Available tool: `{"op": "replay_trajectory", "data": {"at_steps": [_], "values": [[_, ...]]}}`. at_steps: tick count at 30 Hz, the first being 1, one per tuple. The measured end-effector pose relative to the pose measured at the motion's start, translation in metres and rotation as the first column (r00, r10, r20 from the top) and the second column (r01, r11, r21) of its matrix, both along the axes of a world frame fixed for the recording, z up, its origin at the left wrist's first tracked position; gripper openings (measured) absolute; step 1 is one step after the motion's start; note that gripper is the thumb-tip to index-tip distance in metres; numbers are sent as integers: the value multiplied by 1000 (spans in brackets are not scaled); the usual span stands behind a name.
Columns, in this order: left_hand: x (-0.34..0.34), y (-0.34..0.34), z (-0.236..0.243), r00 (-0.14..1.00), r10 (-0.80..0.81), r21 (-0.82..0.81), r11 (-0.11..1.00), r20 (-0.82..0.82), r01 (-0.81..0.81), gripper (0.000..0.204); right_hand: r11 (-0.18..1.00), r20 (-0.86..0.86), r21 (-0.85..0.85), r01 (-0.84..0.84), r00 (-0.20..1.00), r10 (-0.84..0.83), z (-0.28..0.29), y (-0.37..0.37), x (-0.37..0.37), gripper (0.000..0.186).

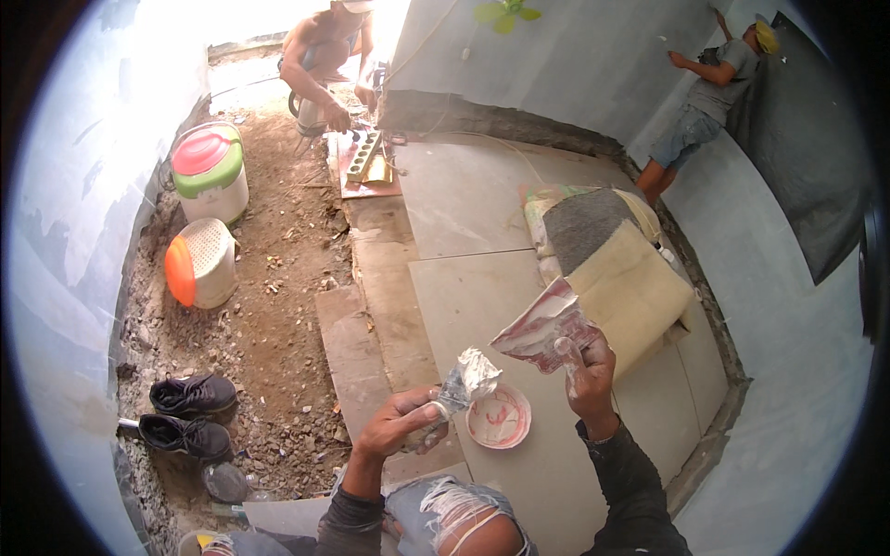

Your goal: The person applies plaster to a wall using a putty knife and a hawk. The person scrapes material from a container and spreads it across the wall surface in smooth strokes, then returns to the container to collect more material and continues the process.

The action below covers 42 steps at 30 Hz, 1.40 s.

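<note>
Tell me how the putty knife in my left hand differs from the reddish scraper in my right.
The putty knife has a narrower, grey blade; the scraper is wide and reddish. The putty knife carries a thick lump of white paste, while the scraper shows whitish smears. The putty knife points up and right, the scraper up and left. Both are held up, one in the left hand, one in the right hand.

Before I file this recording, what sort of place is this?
Probably a room under construction or renovation: bare dirt shows near large pale tiles, the left wall is patchy, and the left hand holds a tool carrying white paste.
</note>
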<state>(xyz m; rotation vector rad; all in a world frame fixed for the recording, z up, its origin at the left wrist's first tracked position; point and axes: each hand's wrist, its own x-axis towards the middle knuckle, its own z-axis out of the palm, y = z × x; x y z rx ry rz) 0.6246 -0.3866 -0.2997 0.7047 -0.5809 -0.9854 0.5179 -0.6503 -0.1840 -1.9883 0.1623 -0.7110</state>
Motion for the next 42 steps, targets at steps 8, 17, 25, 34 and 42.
{"op": "replay_trajectory", "data": {"at_steps": [8,17,25,34,42], "values": [[0,-5,-2,997,3,93,996,82,-10,30,996,-4,52,-74,997,75,10,34,-4,19],[0,0,8,998,50,45,998,27,-52,38,755,-180,-572,-321,947,267,-8,31,1,28],[5,3,5,995,69,16,997,70,-70,32,990,-144,143,-7,989,28,-3,14,5,16],[2,-5,-4,987,56,116,991,148,-73,28,987,-186,89,-135,971,150,25,35,2,20],[6,6,7,986,91,122,987,138,-108,32,871,-322,-321,-371,908,268,10,45,-2,26]]}}
